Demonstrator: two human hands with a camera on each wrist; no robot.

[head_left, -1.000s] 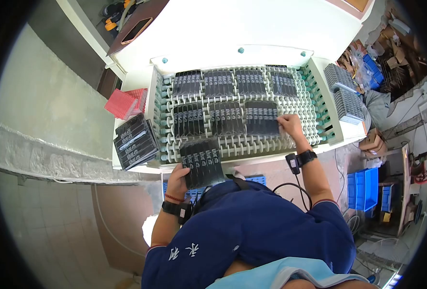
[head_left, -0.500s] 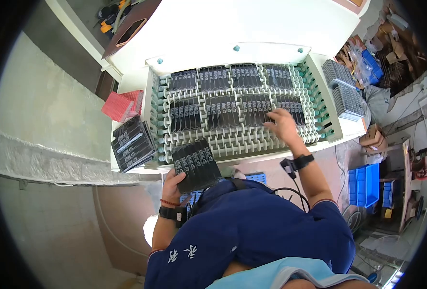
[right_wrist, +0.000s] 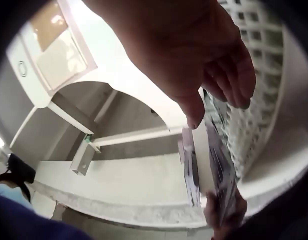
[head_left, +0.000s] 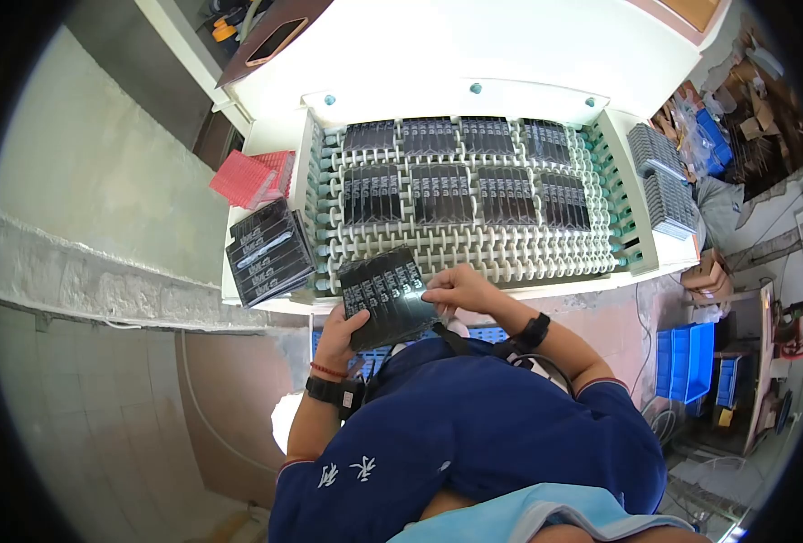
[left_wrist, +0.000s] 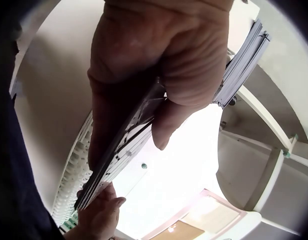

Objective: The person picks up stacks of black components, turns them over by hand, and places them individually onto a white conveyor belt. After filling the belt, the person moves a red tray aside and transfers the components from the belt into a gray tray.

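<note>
While left hand (head_left: 334, 335) gripped stack of black rectangular printed sheets (head_left: 385, 306) beside white roller bed (head_left: 510, 269), right hand (head_left: 465, 291) had bent fingers at stack's edge, pinch unclear. Likely separating; next move needed one sheet freed.

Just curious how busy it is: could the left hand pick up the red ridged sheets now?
Probably not: the left hand has its grip on flat black printed sheets, and another black pile lies on the near side of the red sheets.

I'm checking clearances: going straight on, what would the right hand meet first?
Likely the black stack in the left hand; the right hand seems at its edge, contact unclear.
</note>
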